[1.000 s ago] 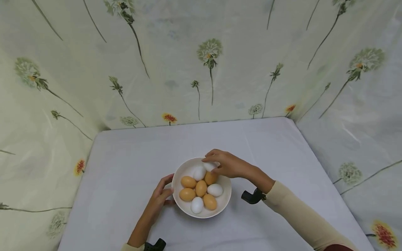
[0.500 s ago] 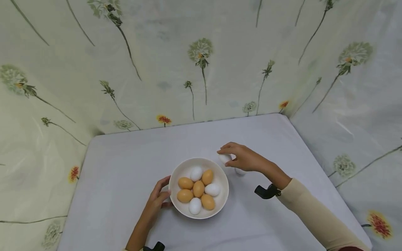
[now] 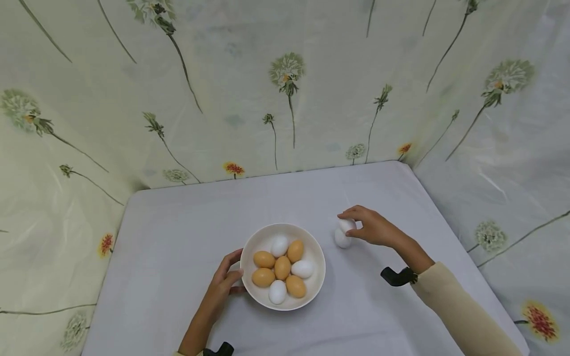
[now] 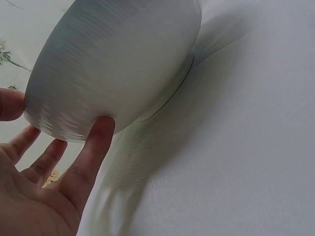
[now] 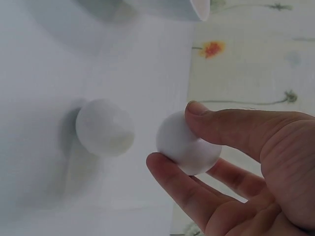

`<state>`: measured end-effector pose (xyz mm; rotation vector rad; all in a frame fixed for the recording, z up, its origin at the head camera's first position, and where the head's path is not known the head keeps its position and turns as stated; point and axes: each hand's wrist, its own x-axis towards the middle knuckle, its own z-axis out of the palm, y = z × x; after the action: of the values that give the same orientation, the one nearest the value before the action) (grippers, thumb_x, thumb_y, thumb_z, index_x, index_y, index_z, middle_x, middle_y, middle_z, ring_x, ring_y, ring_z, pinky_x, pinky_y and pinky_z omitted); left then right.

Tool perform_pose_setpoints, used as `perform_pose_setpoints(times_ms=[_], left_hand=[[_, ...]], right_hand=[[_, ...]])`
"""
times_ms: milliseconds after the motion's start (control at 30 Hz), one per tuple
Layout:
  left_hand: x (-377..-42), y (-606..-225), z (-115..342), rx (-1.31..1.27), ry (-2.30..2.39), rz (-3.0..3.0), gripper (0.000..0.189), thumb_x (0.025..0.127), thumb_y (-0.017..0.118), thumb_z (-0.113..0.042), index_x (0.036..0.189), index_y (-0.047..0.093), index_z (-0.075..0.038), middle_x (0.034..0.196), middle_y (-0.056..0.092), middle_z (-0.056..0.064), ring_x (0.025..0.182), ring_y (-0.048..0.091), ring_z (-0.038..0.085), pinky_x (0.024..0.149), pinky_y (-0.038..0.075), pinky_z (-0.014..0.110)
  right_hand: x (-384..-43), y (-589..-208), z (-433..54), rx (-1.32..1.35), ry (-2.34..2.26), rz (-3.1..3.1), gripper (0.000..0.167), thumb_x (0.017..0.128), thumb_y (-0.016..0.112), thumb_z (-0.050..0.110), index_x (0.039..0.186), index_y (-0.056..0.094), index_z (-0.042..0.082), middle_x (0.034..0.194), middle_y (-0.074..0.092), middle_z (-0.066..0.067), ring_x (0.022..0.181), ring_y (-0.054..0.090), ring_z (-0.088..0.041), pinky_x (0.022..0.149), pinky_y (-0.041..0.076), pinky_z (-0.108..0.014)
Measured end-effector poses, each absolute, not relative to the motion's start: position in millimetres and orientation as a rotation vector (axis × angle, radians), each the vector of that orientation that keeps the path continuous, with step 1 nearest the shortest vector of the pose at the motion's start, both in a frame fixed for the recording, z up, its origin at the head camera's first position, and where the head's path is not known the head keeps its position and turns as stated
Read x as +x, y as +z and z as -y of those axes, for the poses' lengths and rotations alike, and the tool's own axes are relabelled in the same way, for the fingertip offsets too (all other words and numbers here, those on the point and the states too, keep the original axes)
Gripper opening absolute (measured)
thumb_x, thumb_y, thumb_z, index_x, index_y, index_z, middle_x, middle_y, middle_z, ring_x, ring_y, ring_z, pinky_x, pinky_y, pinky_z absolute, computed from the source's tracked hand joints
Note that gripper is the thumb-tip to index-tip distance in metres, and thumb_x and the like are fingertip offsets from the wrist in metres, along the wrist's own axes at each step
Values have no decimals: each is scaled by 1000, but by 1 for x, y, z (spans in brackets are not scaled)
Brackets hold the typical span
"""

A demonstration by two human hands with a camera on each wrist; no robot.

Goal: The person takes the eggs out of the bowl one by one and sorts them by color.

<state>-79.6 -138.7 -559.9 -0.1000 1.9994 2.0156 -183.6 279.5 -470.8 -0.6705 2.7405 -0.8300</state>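
A white bowl holds several brown eggs and three white eggs. At its left side, my left hand grips it, thumb at the rim and fingertips against the outer wall. To the right of the bowl, my right hand pinches a white egg between thumb and fingers. Another white egg lies on the table close by; in the right wrist view a gap shows between this lying egg and the held one.
A white cloth covers the table. Behind it and along both sides hangs a curtain printed with dandelions. Each wrist wears a black camera mount, such as the right one.
My right hand has lifted a white egg out of the bowl and carried it right, over to the lying egg. The left hand stays at the bowl; the head view has shifted slightly.
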Motion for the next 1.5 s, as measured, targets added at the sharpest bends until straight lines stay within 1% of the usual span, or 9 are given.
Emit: perform_pose_setpoints(times_ms=[133,267,400,700,867,1000,1133,1267,1500], left_hand=[[-80,-560,140,-97,2017,-1998,49,98,54,-22,145,46,-28,153,42,8,109,64,30,77,59,41],[-81,-559,141,-92,2019,-2002,49,98,54,-21,145,46,-28,152,42,8,109,63,29,77,58,41],[-81,-558,142,-76,2029,-1995,48,98,55,-21,145,46,-28,152,43,8,108,64,29,77,60,41],[-82,-555,145,-25,2024,-2011,50,98,55,-20,147,43,-19,153,40,14,106,65,25,76,61,42],[-83,-556,145,-44,2022,-2005,50,98,54,-20,147,45,-21,153,41,12,110,63,26,77,60,41],[-83,-556,143,-66,2033,-1993,49,97,55,-21,145,46,-24,152,42,10,109,63,28,76,60,40],[-83,-557,143,-61,2051,-1963,49,97,55,-20,146,46,-22,152,41,12,108,66,29,76,60,40],[-83,-559,142,-48,2057,-1934,51,98,55,-19,147,44,-18,153,40,14,109,66,30,76,61,40],[-81,-560,142,-94,2057,-1930,50,97,56,-20,146,46,-23,153,42,10,109,66,29,75,60,40]], right_hand=[[-183,-477,-289,-627,-827,-2750,47,86,76,9,130,63,0,130,61,-19,117,58,-36,93,51,-53],[-183,-483,-295,-549,-830,-2747,48,87,76,11,131,63,2,128,61,-19,113,59,-34,92,52,-51],[-183,-489,-299,-472,-849,-2744,49,87,76,12,133,62,4,128,61,-19,112,58,-35,91,52,-51],[-186,-502,-305,-414,-842,-2744,49,88,76,14,134,62,4,131,60,-20,112,57,-35,89,51,-49],[-185,-506,-306,-376,-846,-2717,50,87,77,15,134,62,4,130,60,-20,109,55,-33,86,49,-44],[-185,-512,-308,-356,-842,-2701,51,87,77,15,134,61,4,128,60,-19,108,54,-31,84,48,-41],[-185,-518,-310,-330,-840,-2688,52,87,77,14,135,61,4,130,59,-19,110,54,-32,85,49,-42],[-184,-522,-313,-311,-838,-2679,53,86,77,14,135,60,4,132,59,-19,114,55,-34,88,50,-47],[-185,-526,-312,-314,-827,-2675,52,86,77,14,135,61,4,132,59,-20,113,55,-34,87,50,-46]])
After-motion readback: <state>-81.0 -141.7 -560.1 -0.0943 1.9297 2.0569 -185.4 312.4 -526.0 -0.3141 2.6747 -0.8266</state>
